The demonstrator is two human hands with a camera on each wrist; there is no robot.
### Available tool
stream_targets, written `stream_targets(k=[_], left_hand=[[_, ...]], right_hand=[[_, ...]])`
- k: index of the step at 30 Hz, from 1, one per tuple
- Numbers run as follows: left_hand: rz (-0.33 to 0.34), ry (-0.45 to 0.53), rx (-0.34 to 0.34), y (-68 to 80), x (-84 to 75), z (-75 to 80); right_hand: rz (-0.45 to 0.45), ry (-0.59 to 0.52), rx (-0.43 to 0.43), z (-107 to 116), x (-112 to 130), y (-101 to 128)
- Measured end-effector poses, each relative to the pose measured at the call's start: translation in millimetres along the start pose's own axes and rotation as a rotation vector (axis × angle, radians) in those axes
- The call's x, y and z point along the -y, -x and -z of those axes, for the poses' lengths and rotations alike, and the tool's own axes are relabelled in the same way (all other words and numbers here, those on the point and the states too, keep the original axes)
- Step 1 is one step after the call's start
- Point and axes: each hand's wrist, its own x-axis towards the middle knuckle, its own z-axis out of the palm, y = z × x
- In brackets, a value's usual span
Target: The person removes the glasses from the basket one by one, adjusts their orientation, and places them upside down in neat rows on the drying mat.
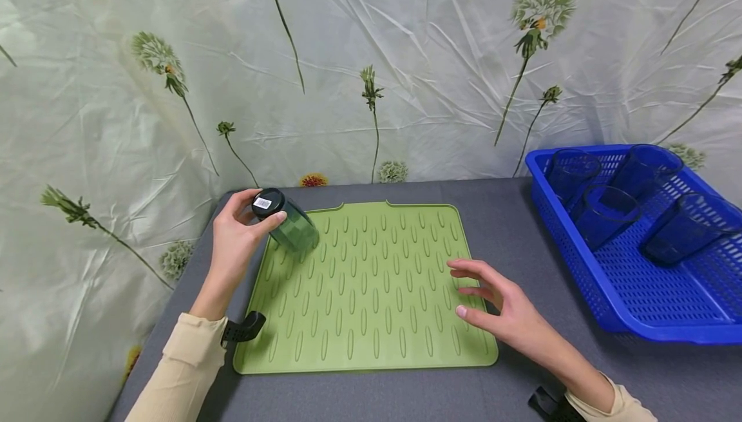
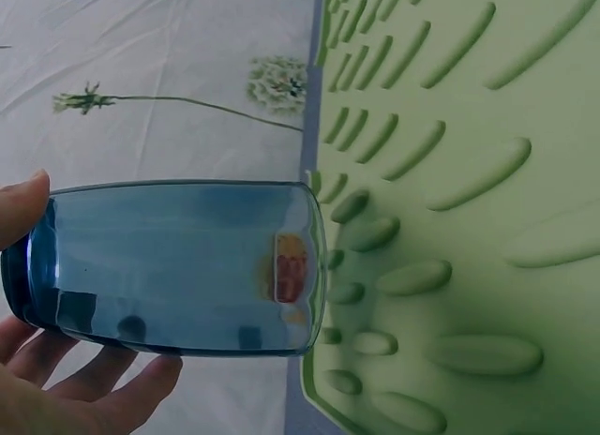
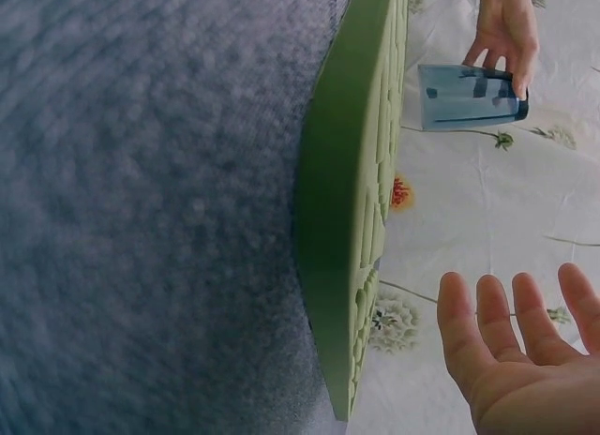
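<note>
My left hand [image 1: 268,208] grips a blue-tinted drinking glass [image 1: 290,225] by its base, which carries a white barcode sticker. The glass is tilted, mouth down, at the far left corner of a green ribbed mat [image 1: 371,338]. In the left wrist view the glass [image 2: 178,266] lies sideways, its mouth at the mat [image 2: 469,172] edge, with the fingers [image 2: 94,397] under its base. My right hand [image 1: 464,288] hovers open, fingers spread, over the mat's right side and holds nothing. The right wrist view shows that open palm [image 3: 525,360], the mat's edge [image 3: 352,219] and the far glass [image 3: 464,96].
A blue plastic basket [image 1: 666,335] stands at the right on the grey table [image 1: 510,216], with several blue glasses [image 1: 605,216] lying in it. A floral sheet [image 1: 406,55] hangs behind and drapes past the table's left edge.
</note>
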Motion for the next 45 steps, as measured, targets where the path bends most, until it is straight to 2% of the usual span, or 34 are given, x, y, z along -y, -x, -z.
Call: stream_targets(k=[5, 11, 12, 17, 19, 33, 45], left_hand=[[0.022, -0.023, -0.005, -2.6, 2.2, -3.2], [0.043, -0.079, 0.023, 4.5, -18.2, -8.8], [0.037, -0.083, 0.027, 4.2, -17.2, -9.2], [0.038, -0.1, 0.028, -5.0, 7.1, -8.6], [0.035, -0.109, 0.023, -6.4, 11.1, -8.5], [0.019, -0.192, 0.001, -9.9, 14.5, -14.4], [-0.013, -0.192, 0.046, -9.0, 16.9, -14.6]], right_hand=[[-0.015, -0.011, -0.006, 0.9, 1.1, -0.1], [-0.018, -0.013, -0.016, 2.0, 0.0, -0.3], [-0.013, -0.009, -0.019, 1.9, 0.1, -0.4], [-0.011, -0.007, -0.024, 1.5, 0.7, -0.5], [-0.021, -0.015, -0.02, 1.6, 0.6, -0.4], [-0.018, -0.027, -0.013, 2.1, 0.0, 0.4], [-0.004, -0.01, -0.013, 2.3, 0.2, 0.0]])
